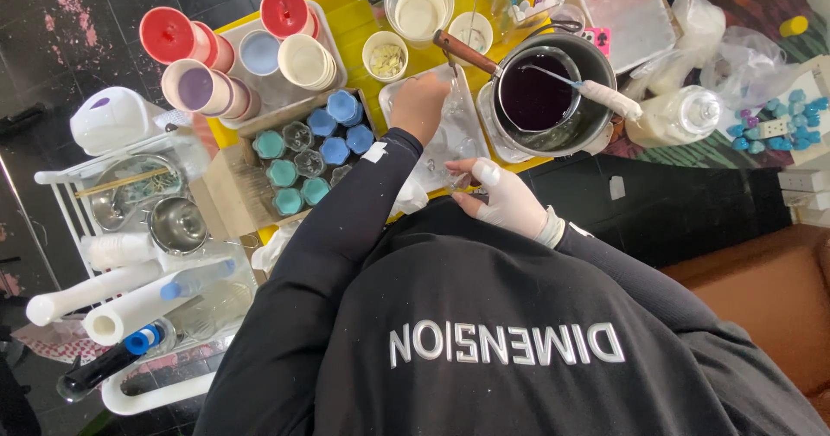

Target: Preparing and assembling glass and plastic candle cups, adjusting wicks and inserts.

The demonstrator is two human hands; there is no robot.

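Note:
My left hand (419, 103) is bare and reaches out from a black sleeve. Its fingers curl down onto a clear plastic mould tray (462, 137) on the yellow table (346, 21); I cannot tell whether they grip anything. Nearer my chest, my right hand (510, 202) wears a white glove and pinches a small clear cup (458, 180) at the tray's near edge. Just right of the tray stands a metal pot (596, 112) of dark purple liquid (534, 99), with a wooden handle and a stirring tool across it.
A cardboard box (220, 198) of small blue, teal and clear cups sits left of the tray. Behind it are stacked red, purple and cream containers (203, 86). A white cart (60, 181) with bowls, paper rolls and bottles stands at left. Plastic bags and a bottle (683, 116) lie at right.

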